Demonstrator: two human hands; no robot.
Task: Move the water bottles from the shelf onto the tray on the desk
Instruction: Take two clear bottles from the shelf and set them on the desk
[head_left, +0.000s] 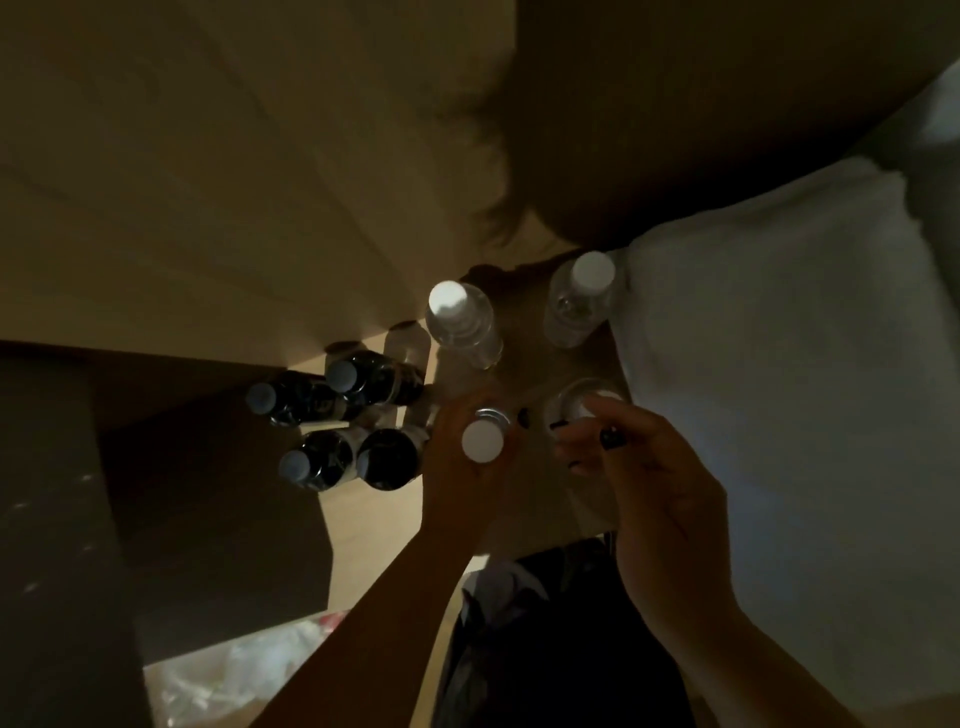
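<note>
Bottle (483, 440) in left hand (462, 467) (desk-edge)

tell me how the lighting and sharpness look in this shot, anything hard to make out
Head view: very dim and soft all over, with wide-angle bending at the edges; the white caps, like the one on the clear bottle the left hand grips, glare brightest; the four dark bottles blur into shadow; the right hand hides most of another bottle, so its grip is unclear; a dark blurred shape fills the top right.

You look down into a dim room: a beige wall (208, 182) fills the upper left, white bedding (779, 389) the right, pale flooring (374, 525) at centre.
</note>
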